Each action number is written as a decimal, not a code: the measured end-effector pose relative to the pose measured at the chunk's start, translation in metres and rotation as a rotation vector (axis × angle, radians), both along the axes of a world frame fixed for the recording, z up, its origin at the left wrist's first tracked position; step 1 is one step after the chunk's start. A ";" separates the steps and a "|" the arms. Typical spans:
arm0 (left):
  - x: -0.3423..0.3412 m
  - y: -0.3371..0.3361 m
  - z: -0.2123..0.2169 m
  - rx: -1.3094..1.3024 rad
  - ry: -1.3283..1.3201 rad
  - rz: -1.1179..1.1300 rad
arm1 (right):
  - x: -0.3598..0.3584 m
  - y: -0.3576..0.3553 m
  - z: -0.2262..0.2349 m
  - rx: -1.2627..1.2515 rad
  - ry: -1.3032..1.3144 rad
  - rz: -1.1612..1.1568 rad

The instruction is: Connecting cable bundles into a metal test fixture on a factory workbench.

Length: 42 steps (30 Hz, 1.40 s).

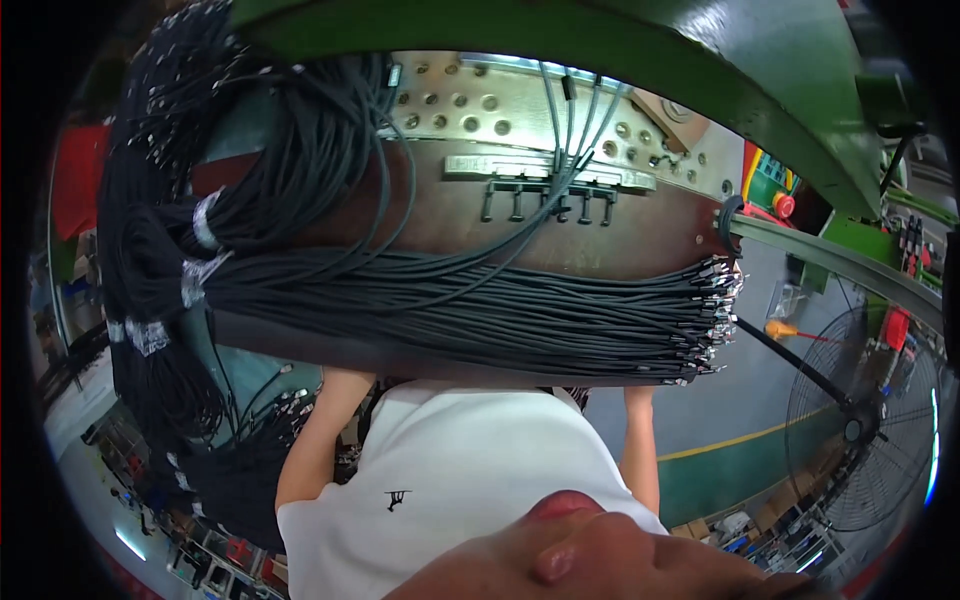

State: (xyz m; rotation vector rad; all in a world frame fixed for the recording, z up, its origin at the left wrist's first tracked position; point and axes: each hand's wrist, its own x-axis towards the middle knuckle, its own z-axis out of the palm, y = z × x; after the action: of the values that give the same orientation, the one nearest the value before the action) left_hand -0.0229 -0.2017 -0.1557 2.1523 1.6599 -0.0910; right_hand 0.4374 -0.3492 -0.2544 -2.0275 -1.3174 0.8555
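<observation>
Both my hands are hidden below the front edge of the brown work surface [560, 245]. My left forearm [345, 395] reaches under that edge left of centre, and my right forearm [639, 410] does the same near the cable ends. Across the surface lies a wide sheaf of black cables [470, 300], its metal-tipped ends [715, 315] fanned out at the right. Behind it sits a metal mould bar [550, 168] with a black comb-like moulded piece [515, 200] along its front. Several cables rise from the sheaf over the bar.
A green machine frame [560, 30] arches over a perforated metal plate [450, 110]. Tied cable bundles [150, 250] hang at the left. On the right are a red stop button [784, 205], a rail [850, 255] and a black floor fan [853, 430].
</observation>
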 end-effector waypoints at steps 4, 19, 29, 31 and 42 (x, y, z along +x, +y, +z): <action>0.007 0.005 -0.002 0.023 -0.022 0.021 | 0.007 0.002 -0.004 0.166 -0.170 0.008; 0.013 0.014 0.008 -0.066 0.071 0.058 | -0.006 0.039 0.040 0.207 -0.322 0.018; 0.089 0.046 0.129 -0.510 -0.858 -0.508 | -0.041 0.177 0.242 -0.165 0.270 0.601; 0.136 0.064 0.135 -0.304 -0.932 -0.612 | -0.064 0.241 0.226 0.309 -0.152 0.536; 0.138 0.120 0.103 0.430 -0.297 -0.548 | -0.036 0.262 0.207 0.456 -0.505 0.630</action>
State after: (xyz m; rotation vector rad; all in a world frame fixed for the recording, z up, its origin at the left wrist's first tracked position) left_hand 0.1151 -0.0821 -0.0527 2.7261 0.9520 0.4436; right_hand 0.4014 -0.0875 -0.0478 -1.5161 -2.2599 0.2221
